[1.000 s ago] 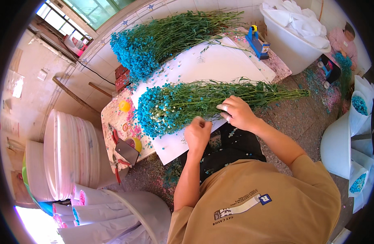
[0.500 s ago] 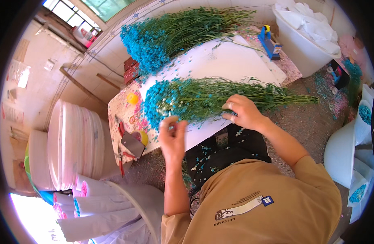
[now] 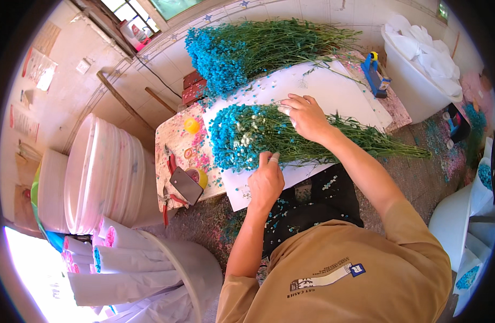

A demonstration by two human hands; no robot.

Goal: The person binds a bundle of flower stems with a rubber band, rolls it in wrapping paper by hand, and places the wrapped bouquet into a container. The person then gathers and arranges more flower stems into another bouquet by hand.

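Observation:
A bunch of blue-dyed small flowers (image 3: 234,132) with a few white heads among them lies on a white paper sheet (image 3: 242,196), its green stems stretching right past the table edge. At the bunch's near side my left hand (image 3: 266,180) is closed, thumb and fingers pinched together just below the flower heads; what they pinch is hidden. My right hand (image 3: 307,116) reaches over the upper stems, fingers stretched out and touching the greenery, with white wraps on some of them. A larger blue bunch (image 3: 218,62) lies behind on the table.
Pliers (image 3: 171,159), a dark flat plate (image 3: 186,185) and yellow tape rolls (image 3: 192,125) lie at the table's left. A blue tape dispenser (image 3: 374,75) stands at the back right. Stacked buckets (image 3: 99,177) and a tub of wrapped bunches (image 3: 196,264) are to the left; a white tub (image 3: 414,81) is behind right.
My left hand has moved right and up against the bunch, its fingers now closed. My right hand has shifted up and left across the stems. The whole view has shifted slightly.

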